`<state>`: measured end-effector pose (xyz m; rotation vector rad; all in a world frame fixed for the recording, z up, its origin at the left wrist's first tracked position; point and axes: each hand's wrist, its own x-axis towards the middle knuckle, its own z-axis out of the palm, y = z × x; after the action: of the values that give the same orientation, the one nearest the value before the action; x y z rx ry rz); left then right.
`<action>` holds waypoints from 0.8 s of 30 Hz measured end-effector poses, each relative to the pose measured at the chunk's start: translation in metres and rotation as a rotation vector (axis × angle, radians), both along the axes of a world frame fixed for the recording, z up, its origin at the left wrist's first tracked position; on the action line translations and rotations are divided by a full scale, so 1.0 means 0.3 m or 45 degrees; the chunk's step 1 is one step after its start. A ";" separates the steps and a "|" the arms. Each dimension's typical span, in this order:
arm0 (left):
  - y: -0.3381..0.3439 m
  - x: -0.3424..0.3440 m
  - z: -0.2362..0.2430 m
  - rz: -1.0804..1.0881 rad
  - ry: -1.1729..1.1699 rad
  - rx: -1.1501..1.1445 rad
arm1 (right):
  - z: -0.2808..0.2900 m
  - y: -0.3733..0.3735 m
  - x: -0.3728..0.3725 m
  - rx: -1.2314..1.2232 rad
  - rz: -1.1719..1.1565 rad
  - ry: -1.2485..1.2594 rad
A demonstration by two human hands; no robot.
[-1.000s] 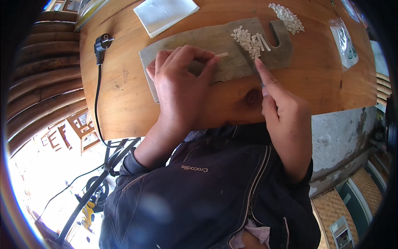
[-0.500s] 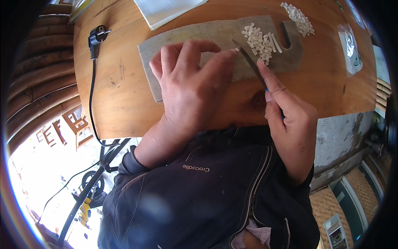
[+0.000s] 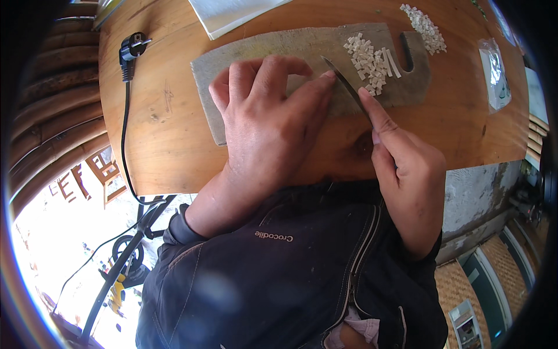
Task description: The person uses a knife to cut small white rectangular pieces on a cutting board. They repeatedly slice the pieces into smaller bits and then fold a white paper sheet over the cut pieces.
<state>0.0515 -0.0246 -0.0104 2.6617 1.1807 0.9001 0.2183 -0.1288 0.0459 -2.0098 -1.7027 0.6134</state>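
On a worn grey wooden board point(image 3: 212, 70), my left hand point(image 3: 258, 125) rests with bent fingers. Its thumb and fingers come together at the knife; whatever is between them is hidden. My right hand point(image 3: 410, 166) grips a small knife point(image 3: 349, 87) with a thin dark blade, the index finger stretched along its back. The blade points away and to the left, its edge region by my left thumb tip. Just right of the blade lies a heap of small white cut pieces point(image 3: 368, 61), with a few longer white strips point(image 3: 392, 63) next to it.
A second pile of white pieces point(image 3: 427, 29) is at the far right of the wooden table point(image 3: 160, 157), near a clear plastic packet point(image 3: 495, 75). White paper point(image 3: 232, 13) lies at the back. A black plug point(image 3: 133, 49) with its cable sits on the left.
The small white bit that showed at my left thumb tip is no longer visible. The blade has shifted slightly left, against the thumb tip. Both hands stay nearly in place.
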 end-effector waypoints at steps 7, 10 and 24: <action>-0.015 -0.014 -0.010 -0.037 -0.016 -0.024 | 0.012 -0.009 -0.031 -0.104 0.015 -0.154; -0.017 -0.018 -0.004 -0.035 0.027 -0.033 | -0.011 -0.025 -0.015 0.013 0.010 -0.068; -0.004 -0.018 0.032 -0.060 0.025 -0.081 | -0.005 -0.032 -0.006 0.012 -0.005 0.047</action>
<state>0.0460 -0.0258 -0.0007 2.6417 1.1259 0.8166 0.2164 -0.1386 0.0443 -1.9826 -1.6765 0.6358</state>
